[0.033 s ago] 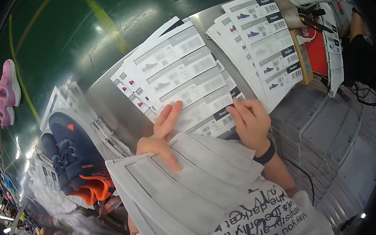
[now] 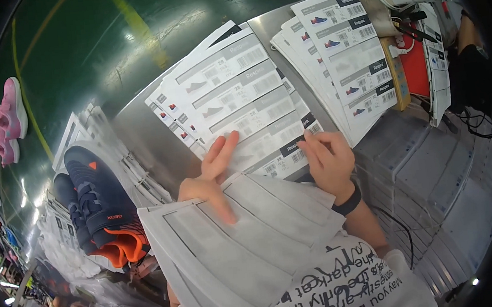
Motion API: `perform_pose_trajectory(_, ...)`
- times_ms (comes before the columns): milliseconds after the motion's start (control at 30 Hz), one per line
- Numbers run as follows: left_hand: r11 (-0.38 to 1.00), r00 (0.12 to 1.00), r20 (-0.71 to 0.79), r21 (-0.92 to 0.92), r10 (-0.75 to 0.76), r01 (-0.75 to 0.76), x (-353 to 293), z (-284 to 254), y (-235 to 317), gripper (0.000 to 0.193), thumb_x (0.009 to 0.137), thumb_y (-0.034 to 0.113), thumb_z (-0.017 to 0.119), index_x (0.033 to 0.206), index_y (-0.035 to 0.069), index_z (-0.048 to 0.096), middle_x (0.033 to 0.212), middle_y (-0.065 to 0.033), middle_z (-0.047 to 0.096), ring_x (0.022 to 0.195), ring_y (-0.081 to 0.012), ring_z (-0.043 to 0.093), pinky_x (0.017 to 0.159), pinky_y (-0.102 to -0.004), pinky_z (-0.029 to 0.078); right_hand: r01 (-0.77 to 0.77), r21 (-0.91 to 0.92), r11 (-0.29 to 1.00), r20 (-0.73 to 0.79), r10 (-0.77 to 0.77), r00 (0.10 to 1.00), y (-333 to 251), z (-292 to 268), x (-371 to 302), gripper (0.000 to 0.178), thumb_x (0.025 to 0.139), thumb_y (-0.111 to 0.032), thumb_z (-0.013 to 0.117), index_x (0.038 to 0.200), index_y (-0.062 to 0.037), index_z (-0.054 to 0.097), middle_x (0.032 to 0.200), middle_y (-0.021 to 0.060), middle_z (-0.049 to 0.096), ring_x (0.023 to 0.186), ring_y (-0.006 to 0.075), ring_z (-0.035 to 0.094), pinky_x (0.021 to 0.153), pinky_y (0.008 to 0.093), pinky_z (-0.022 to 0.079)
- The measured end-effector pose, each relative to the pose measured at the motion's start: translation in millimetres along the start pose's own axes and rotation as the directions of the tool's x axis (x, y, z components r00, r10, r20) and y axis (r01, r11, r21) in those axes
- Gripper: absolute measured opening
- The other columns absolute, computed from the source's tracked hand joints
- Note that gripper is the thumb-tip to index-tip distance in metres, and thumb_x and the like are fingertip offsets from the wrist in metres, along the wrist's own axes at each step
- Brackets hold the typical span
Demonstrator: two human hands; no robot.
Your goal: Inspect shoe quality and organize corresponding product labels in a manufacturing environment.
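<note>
Between thumb and fingers, my left hand grips several thin white sheets that fan down against my chest. Its thumb lies on these sheets, and two fingertips rest on the printed shoe-label sheets stacked beyond. My right hand, with a dark band at the wrist, has thumb and forefinger pinched at the right edge of the top label sheet. Those labels carry small shoe pictures and barcodes; a pale, see-through layer covers most of them.
Left of my hands, a pair of navy and orange shoes rests on paper stacks. Another pile of label sheets lies at the right, near cables and a yellow box. Clear plastic trays stand at right; a pink shoe is far left.
</note>
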State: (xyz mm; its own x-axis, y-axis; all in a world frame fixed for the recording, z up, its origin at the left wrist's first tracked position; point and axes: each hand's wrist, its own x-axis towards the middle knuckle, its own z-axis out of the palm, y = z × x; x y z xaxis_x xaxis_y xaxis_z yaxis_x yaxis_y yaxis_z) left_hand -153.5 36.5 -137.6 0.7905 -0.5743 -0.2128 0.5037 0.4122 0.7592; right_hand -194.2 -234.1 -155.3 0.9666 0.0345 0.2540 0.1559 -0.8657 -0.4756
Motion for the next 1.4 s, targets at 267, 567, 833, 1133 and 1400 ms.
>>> perform_pose_trajectory(267, 0.992, 0.982, 0.187, -0.116, -0.016, 0.039, 3, -20, 5, 0.032, 0.088, 0.012, 0.071, 0.059, 0.02, 0.059, 0.162, -0.0238, 0.007, 0.149, -0.0355, -0.019, 0.119, -0.048, -0.003, -0.24, 0.154, 0.958, 0.074, 0.232, 0.97, -22, -14, 10, 0.032, 0.074, -0.007, 0.081, 0.102, -0.0012, 0.067, 0.089, 0.0081, 0.062, 0.073, 0.021, 0.058, 0.065, 0.0304, 0.049)
perform_pose_trajectory(567, 0.996, 0.994, 0.11, -0.083, 0.022, -0.013, -3, -13, -6, 0.027, 0.085, 0.016, 0.074, 0.062, 0.02, 0.059, 0.163, -0.0217, 0.005, 0.148, -0.0365, -0.022, 0.117, -0.0515, -0.009, -0.094, 0.138, 0.986, -0.024, 0.098, 0.995, -14, -1, -9, 0.038, 0.074, -0.005, 0.08, 0.111, -0.0026, 0.07, 0.078, 0.0043, 0.06, 0.066, 0.0187, 0.056, 0.059, 0.029, 0.046)
perform_pose_trajectory(833, 0.993, 0.996, 0.055, -0.102, 0.064, -0.058, -6, -8, 3, 0.033, 0.086, 0.019, 0.072, 0.058, 0.016, 0.055, 0.159, -0.0272, 0.014, 0.15, -0.0408, -0.008, 0.118, -0.0529, 0.002, 0.223, -0.026, 0.974, 0.029, -0.222, 0.975, -24, -18, -15, 0.036, 0.066, -0.006, 0.078, 0.101, -0.0091, 0.072, 0.088, -0.0022, 0.061, 0.086, 0.0221, 0.056, 0.072, 0.0379, 0.044)
perform_pose_trajectory(1133, 0.822, 0.996, -0.083, -0.566, 0.022, -0.065, -19, -13, -3, 0.038, 0.094, 0.038, 0.059, 0.062, 0.016, 0.06, 0.161, -0.0242, 0.007, 0.15, -0.0362, 0.006, 0.12, -0.0457, 0.008, -0.025, 0.692, 0.721, 0.308, -0.263, 0.915, -34, -44, 26, 0.018, 0.057, 0.008, 0.056, 0.063, -0.0081, 0.05, 0.07, 0.0028, 0.053, 0.085, 0.0254, 0.064, 0.103, 0.0526, 0.043)
perform_pose_trajectory(1400, 0.794, 0.979, -0.171, -0.577, 0.115, -0.194, -11, -4, -5, 0.043, 0.096, 0.045, 0.049, 0.06, 0.022, 0.05, 0.158, -0.0288, 0.016, 0.148, -0.0483, 0.007, 0.116, -0.0605, 0.015, -0.297, 0.895, 0.331, 0.322, -0.021, 0.947, -21, -36, 35, 0.012, 0.056, 0.001, 0.039, 0.064, -0.0083, 0.038, 0.069, 0.0063, 0.047, 0.077, 0.0266, 0.061, 0.105, 0.057, 0.04)
